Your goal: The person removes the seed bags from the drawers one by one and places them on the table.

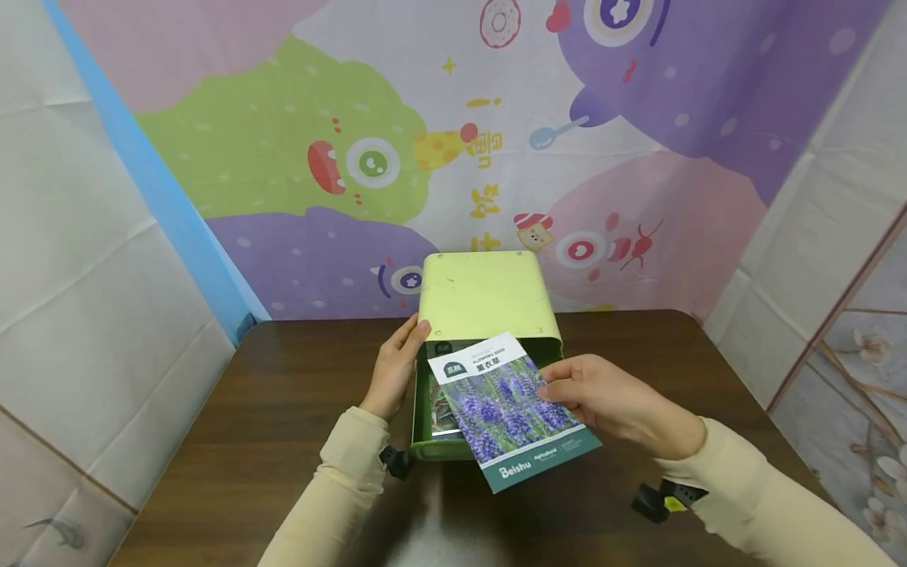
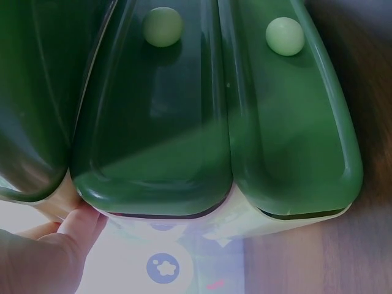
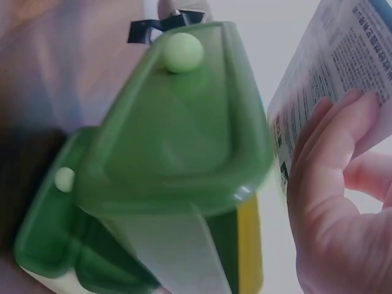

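My right hand (image 1: 605,398) pinches a flower seed packet (image 1: 510,417) by its right edge. Purple lavender-like blooms cover the packet's front; printed text fills its back (image 3: 340,73) in the right wrist view. The packet slants over the pulled-out top drawer (image 1: 423,449) of a small pale-green cabinet (image 1: 489,291). Inside that drawer, another packet (image 1: 442,413) lies partly hidden beneath the held one. My left hand (image 1: 394,366) rests against the cabinet's left side near its front top corner, fingers fairly straight.
Two lower green drawers (image 2: 153,122) with round knobs appear pushed in. The cabinet stands on a dark wooden table (image 1: 298,394), close to a cartoon-printed cloth backdrop (image 1: 283,142). Pale panels flank the table on both sides.
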{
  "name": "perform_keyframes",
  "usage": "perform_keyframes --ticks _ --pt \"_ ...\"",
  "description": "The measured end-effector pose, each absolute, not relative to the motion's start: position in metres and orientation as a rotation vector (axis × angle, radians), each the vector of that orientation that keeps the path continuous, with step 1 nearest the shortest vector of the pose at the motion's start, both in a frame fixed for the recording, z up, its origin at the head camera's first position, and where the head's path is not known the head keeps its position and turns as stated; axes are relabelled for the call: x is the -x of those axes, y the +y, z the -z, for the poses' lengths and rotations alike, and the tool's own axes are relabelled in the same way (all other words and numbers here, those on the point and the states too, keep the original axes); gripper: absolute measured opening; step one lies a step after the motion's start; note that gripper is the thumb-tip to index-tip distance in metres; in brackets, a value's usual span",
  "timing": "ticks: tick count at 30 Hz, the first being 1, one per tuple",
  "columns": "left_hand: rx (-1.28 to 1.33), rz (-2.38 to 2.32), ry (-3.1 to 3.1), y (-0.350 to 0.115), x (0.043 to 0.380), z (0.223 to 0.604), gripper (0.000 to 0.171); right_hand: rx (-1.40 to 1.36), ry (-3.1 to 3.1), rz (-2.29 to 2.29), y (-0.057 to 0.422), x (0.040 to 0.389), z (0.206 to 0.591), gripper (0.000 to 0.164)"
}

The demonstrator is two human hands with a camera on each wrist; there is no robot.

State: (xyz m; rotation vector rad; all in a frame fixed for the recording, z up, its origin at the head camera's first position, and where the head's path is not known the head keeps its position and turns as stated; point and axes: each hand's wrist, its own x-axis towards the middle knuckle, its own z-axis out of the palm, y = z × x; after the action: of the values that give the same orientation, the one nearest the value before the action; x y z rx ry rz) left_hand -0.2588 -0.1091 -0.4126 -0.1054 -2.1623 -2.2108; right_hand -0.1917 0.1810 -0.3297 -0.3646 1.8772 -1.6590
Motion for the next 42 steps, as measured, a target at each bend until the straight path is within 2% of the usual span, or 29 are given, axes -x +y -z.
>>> perform_keyframes --ticks 7,16,25,32,42 --pt "0.097 2.209 -2.175 -0.109 0.257 0.411 0.066 0.238 1.989 1.792 0.193 0.194 0.312 0.039" --pt "0.103 2.192 -2.205 -0.111 0.256 0.411 0.068 0.005 2.060 2.074 0.223 0.210 0.302 0.012" --pt "0.108 2.207 -2.198 -0.110 0.255 0.412 0.068 -0.182 2.089 2.255 0.253 0.234 0.317 0.015" --pt "0.117 2.217 -2.193 -0.110 0.255 0.412 0.069 -0.337 2.186 2.281 0.273 0.257 0.339 0.009" --pt "0.096 2.199 -2.203 -0.109 0.254 0.411 0.068 -0.600 2.261 2.270 0.293 0.289 0.382 0.031"
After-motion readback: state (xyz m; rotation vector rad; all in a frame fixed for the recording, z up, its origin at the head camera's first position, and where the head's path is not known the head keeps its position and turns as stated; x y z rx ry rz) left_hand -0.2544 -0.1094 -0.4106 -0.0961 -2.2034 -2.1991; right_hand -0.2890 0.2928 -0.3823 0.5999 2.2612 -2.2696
